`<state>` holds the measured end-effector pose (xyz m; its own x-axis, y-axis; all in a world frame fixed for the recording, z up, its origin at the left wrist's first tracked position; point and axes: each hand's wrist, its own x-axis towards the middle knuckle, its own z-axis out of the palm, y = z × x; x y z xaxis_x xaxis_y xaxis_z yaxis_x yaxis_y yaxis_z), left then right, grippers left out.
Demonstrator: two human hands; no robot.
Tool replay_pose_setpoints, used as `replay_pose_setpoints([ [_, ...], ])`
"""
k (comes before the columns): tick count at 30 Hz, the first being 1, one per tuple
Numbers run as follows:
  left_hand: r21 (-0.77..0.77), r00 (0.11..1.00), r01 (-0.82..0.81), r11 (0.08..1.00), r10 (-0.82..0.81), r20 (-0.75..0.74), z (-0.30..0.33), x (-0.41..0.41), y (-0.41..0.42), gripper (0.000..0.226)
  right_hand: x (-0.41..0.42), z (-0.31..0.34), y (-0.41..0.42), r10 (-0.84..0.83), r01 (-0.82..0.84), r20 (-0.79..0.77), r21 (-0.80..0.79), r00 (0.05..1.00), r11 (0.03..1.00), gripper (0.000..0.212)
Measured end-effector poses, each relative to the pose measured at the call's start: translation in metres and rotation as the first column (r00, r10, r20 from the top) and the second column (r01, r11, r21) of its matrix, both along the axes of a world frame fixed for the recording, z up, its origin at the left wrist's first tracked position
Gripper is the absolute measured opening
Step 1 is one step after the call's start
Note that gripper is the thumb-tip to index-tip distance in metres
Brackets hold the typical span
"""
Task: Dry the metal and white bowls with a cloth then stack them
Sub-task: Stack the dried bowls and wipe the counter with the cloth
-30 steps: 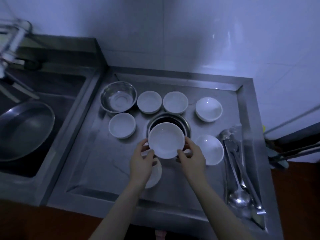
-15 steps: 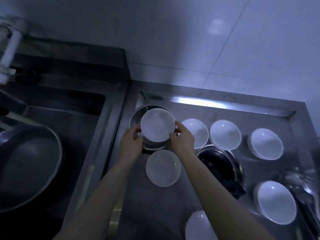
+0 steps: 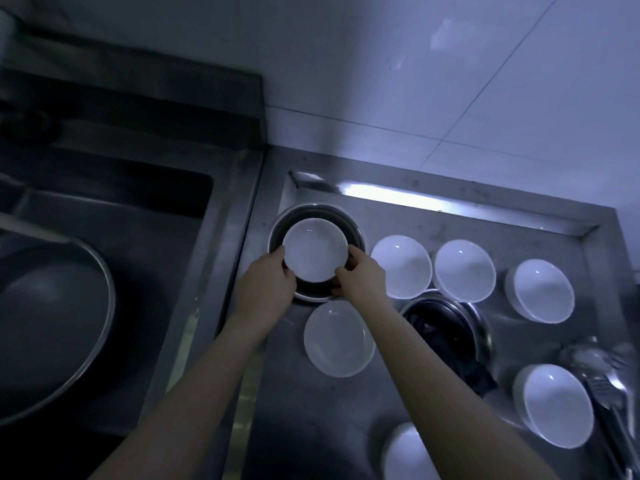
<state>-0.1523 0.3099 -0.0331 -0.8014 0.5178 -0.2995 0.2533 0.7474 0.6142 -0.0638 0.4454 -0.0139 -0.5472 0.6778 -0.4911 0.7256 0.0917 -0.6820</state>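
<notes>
Both my hands hold a white bowl [image 3: 314,249] by its rim, inside the metal bowl [image 3: 349,223] at the back left of the steel tray. My left hand [image 3: 268,284] grips the bowl's left edge and my right hand [image 3: 362,277] its right edge. Another white bowl [image 3: 337,339] sits just in front. More white bowls [image 3: 401,266] [image 3: 464,270] [image 3: 540,291] stand in a row to the right, with others [image 3: 554,405] [image 3: 405,452] nearer me. A dark cloth [image 3: 450,341] lies in a second metal bowl [image 3: 481,323].
The steel tray [image 3: 433,202] has a raised rim along the back and right. Metal ladles and utensils [image 3: 609,382] lie at its right edge. A sink with a large dark pan [image 3: 48,327] is on the left. A tiled wall stands behind.
My hands carried the white bowl from above the cloth-holding metal bowl leftwards and lowered it into the back-left metal bowl. The view shifted left.
</notes>
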Motion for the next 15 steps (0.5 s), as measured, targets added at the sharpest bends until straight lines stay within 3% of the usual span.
replay_pose_setpoints([
  [3,0.105,0.996,-0.082,0.991,0.083,-0.01,0.011,0.017,-0.007,0.039,0.02,0.011,-0.007,-0.032,0.034,-0.099,0.023,0.995,0.999,0.04],
  [7,0.221,0.991,-0.131,0.966,0.123,0.051,0.024,0.07,-0.023,0.029,0.089,0.022,-0.014,-0.039,0.05,-0.177,0.059,0.983,0.997,0.04],
  [11,0.208,0.978,-0.107,0.972,0.066,0.198,0.018,0.16,-0.038,0.023,0.2,0.028,-0.016,0.039,-0.021,-0.087,0.2,0.995,0.98,0.036],
  [15,0.119,0.927,-0.149,0.982,0.097,0.362,0.004,0.263,-0.047,0.028,0.307,0.012,-0.013,0.058,-0.074,0.09,0.177,0.994,0.981,0.042],
])
